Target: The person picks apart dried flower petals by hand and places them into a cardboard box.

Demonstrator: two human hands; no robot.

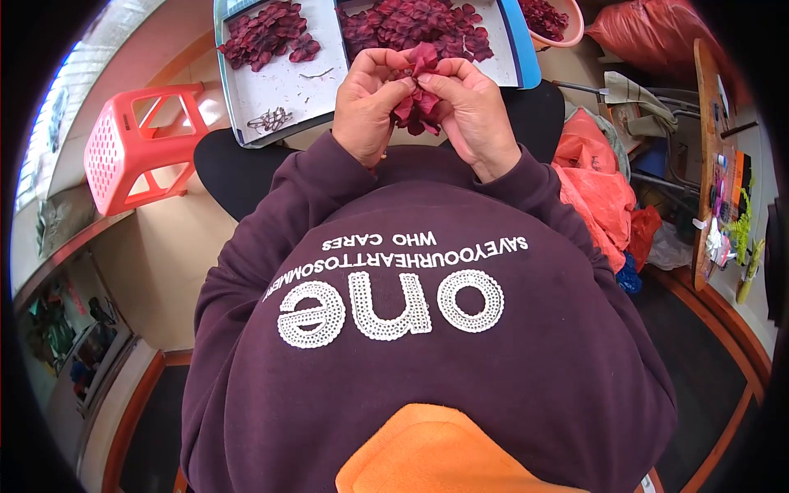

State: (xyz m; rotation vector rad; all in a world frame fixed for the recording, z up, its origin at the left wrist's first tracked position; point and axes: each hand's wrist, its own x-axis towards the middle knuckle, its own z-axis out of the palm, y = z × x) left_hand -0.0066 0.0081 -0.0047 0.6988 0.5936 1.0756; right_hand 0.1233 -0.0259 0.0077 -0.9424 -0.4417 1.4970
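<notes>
Between my two hands is a small bunch of dark red artificial flower petals [417,112], held up just over the near edge of a tray. My left hand [370,103] pinches the bunch from the left with thumb and forefinger. From the other side my right hand [472,107] pinches it too, thumb against the petals. The divided tray [251,90], white inside with a blue rim, lies beyond my hands. Its left compartment has a heap of petals [267,37], and a larger petal heap [419,29] fills much of the right one.
A tangle of thin brown wires [269,121] lies in the tray's near left corner. A pink bowl [571,25] of petals stands at the upper right. Left is a pink plastic stool [123,152]; right are red plastic bags [588,181] and a wooden-edged board [703,164].
</notes>
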